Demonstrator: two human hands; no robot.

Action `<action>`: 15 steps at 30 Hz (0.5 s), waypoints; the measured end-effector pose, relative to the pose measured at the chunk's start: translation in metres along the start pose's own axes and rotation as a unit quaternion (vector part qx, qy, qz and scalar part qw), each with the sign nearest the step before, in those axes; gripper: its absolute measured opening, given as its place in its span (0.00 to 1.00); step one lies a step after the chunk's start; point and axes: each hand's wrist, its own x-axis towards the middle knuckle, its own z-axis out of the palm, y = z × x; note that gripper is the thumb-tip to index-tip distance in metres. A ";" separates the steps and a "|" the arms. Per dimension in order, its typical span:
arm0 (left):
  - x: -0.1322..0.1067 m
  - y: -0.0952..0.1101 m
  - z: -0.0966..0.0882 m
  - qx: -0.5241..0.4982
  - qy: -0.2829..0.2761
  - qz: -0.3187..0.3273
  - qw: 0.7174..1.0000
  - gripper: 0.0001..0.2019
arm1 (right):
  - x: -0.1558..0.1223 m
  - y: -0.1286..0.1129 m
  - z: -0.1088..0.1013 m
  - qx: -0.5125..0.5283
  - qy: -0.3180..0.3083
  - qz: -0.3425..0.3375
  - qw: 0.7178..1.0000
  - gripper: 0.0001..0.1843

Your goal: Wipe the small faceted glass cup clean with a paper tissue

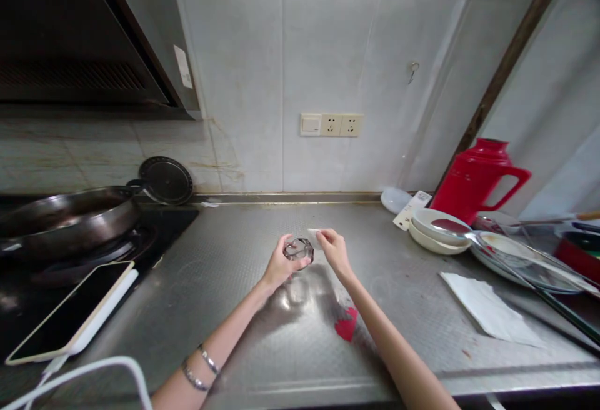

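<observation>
My left hand is closed around a small clear faceted glass, tilted so its round opening partly shows. Just to the right, my right hand pinches a small white piece that looks like tissue, close beside the rim; whether it touches the glass I cannot tell. Both hands are above the steel countertop. Below my right forearm there is a jagged red patch on the steel; what it is does not show clearly.
A pan sits on the stove at left, with a phone and white cable in front. At right are a folded white tissue, stacked bowls, plates with utensils, and a red thermos. Wall sockets are behind.
</observation>
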 end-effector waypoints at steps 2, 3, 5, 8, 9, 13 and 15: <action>0.002 -0.004 -0.001 0.026 0.019 0.038 0.999 0.42 | -0.001 0.010 0.007 0.027 -0.014 0.029 0.999 0.13; 0.003 -0.005 -0.001 0.032 0.027 0.053 0.998 0.41 | -0.003 0.014 0.010 0.043 -0.022 0.045 0.998 0.14; 0.004 -0.008 -0.001 0.034 0.035 0.067 0.997 0.40 | -0.006 0.021 0.016 0.078 -0.033 0.078 0.993 0.13; 0.005 -0.009 -0.001 0.024 0.025 0.071 0.997 0.40 | -0.011 0.024 0.021 0.138 -0.041 0.118 0.983 0.12; 0.005 -0.009 -0.002 0.018 0.016 0.073 0.997 0.40 | -0.012 0.023 0.023 0.159 -0.045 0.128 0.978 0.11; 0.006 -0.013 0.000 0.000 -0.033 0.096 0.995 0.37 | -0.015 0.020 0.030 0.236 -0.066 0.159 0.956 0.10; 0.006 -0.016 0.002 -0.008 -0.051 0.117 0.992 0.35 | -0.016 0.019 0.033 0.264 -0.073 0.171 0.946 0.11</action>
